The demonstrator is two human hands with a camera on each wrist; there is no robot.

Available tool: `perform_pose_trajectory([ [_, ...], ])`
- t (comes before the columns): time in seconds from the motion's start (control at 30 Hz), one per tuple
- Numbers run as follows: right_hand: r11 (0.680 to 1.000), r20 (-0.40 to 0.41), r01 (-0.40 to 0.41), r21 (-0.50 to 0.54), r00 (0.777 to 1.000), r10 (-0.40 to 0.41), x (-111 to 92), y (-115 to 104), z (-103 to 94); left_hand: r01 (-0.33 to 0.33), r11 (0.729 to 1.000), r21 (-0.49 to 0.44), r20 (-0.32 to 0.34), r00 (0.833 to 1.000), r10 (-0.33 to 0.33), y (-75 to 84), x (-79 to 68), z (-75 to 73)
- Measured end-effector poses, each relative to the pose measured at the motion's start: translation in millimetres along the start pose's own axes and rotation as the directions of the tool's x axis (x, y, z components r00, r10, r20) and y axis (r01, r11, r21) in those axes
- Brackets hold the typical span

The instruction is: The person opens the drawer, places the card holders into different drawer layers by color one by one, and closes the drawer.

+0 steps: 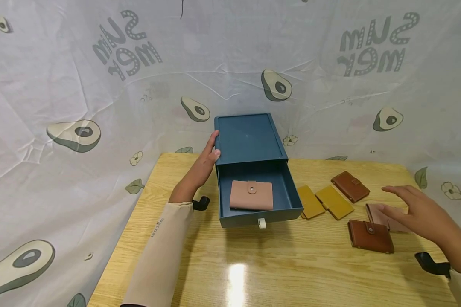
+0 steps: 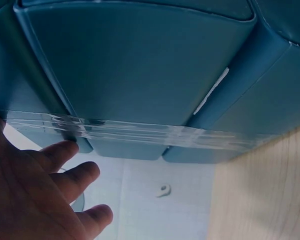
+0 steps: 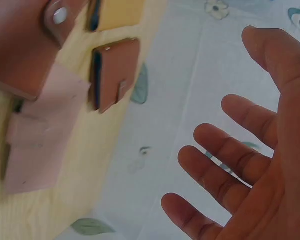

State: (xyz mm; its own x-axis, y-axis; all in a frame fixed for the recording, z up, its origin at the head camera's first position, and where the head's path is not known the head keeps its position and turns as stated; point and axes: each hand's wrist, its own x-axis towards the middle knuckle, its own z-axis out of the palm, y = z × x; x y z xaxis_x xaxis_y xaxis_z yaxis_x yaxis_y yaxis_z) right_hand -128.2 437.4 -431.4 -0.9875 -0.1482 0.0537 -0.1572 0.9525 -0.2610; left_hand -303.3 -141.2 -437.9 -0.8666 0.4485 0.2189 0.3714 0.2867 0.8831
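Note:
A dark blue drawer box (image 1: 251, 138) stands on the table with its drawer (image 1: 240, 220) pulled out toward me. Inside lies a pink snap wallet (image 1: 251, 196), flat with its strap upward. My left hand (image 1: 200, 169) touches the box's left side near the top edge, its fingers spread in the left wrist view. On the right, my right hand (image 1: 426, 213) hovers with fingers apart and nothing in them. Beneath and beside it lie a second pink wallet (image 1: 380, 214), a brown snap wallet (image 1: 370, 236) and another brown wallet (image 1: 350, 186).
Two yellow wallets (image 1: 334, 202) lie between the box and the brown ones. The drawer has a small white pull (image 1: 261, 223). Clear tape (image 2: 140, 131) runs along the box's side. A pale avocado-print cloth (image 1: 230, 51) hangs behind the wooden table (image 1: 292, 273).

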Motion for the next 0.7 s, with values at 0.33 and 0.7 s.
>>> perform_pose_trajectory([
  [0.33,0.999,-0.002,0.013,-0.052,1.0,-0.013,-12,30,16.1,-0.003,1.0,0.002,-0.007,1.0,0.003,-4.2,1.4,1.4],
  [0.7,0.998,0.018,0.021,-0.054,1.0,-0.02,-20,61,36.6,-0.017,1.0,-0.026,-0.002,1.0,0.017,-6.4,3.4,2.4],
])
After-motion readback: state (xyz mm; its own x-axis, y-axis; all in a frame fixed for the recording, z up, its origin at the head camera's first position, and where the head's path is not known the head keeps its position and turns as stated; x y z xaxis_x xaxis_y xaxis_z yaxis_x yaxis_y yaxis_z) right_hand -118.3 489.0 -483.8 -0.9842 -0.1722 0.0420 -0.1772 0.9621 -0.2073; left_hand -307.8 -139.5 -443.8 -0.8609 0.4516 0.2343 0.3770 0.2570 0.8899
